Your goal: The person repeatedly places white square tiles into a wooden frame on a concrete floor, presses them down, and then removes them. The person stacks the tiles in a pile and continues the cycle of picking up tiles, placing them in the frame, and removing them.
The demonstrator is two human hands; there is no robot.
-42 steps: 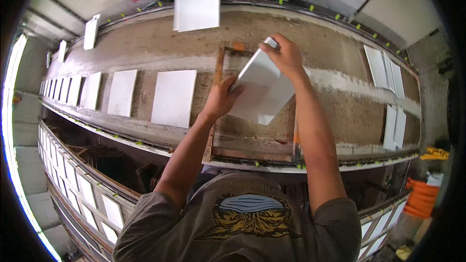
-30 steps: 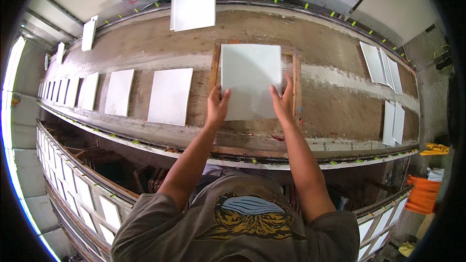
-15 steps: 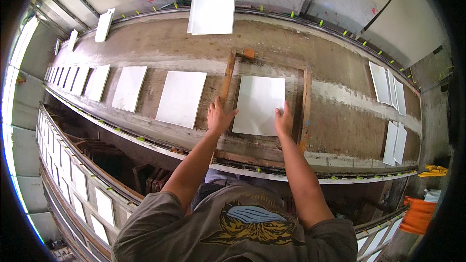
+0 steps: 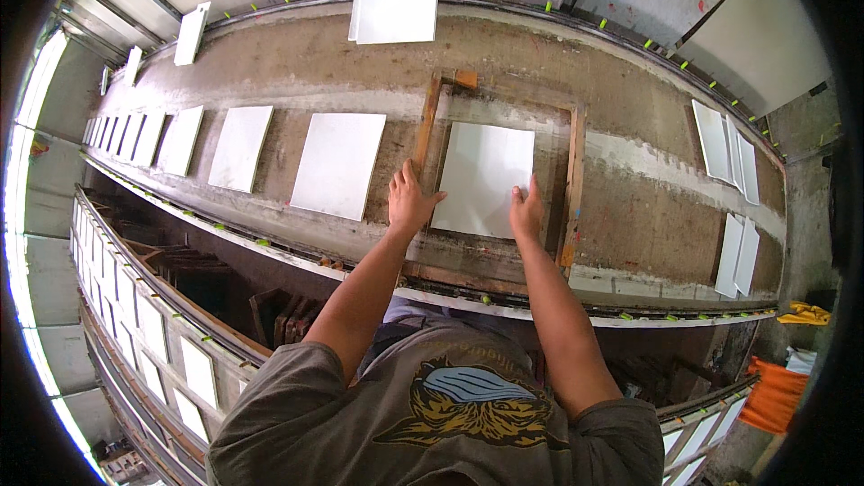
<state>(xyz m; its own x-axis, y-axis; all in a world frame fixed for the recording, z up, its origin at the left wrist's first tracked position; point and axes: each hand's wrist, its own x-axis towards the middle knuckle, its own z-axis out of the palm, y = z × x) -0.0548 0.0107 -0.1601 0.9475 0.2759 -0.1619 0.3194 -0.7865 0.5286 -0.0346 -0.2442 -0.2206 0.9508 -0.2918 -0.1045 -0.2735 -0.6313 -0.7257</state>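
Observation:
A wooden frame (image 4: 426, 133) lies on the long brown table, with a white rectangular sheet (image 4: 486, 175) inside its outline. Whether mesh is stretched over the sheet, I cannot tell. My left hand (image 4: 411, 204) is open, fingers spread, between the frame's left bar and the sheet; its thumb points at the sheet's left edge. At the sheet's lower right edge, my right hand (image 4: 526, 211) rests open, its thumb over the white surface and its fingers pointing away from me. A small orange-brown block (image 4: 465, 80) sits at the frame's far left corner.
White sheets (image 4: 338, 165) form a row leftward along the table (image 4: 630, 216). Stacked white sheets (image 4: 396, 2) stand at the far edge, and others (image 4: 736, 255) lie at the right end. Green tabs line the table edges. An orange cloth (image 4: 779, 396) hangs at right.
The view has tilted slightly, so the table and sheets sit a little higher in the picture. Both hands keep nearly the same places beside the sheet.

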